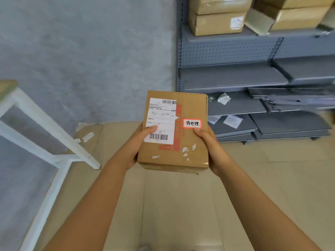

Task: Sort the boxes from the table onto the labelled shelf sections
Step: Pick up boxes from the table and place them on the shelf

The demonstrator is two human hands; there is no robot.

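A brown cardboard box [190,142] is held in front of me, above the floor. It carries a white shipping label with barcodes and a small red-edged sticker with handwritten characters. My left hand [137,142] grips its left side, thumb lying on the shipping label. My right hand [208,144] grips the right side, thumb just under the sticker. The grey metal shelf unit [233,77] stands ahead to the right, and several cardboard boxes [217,22] sit on its upper shelf.
A white table leg frame [54,134] stands at the left, with the table's corner at the far left edge. Loose grey shelf boards [290,124] and scraps of paper lie stacked at the foot of the shelf unit. Flattened cardboard covers the floor below me.
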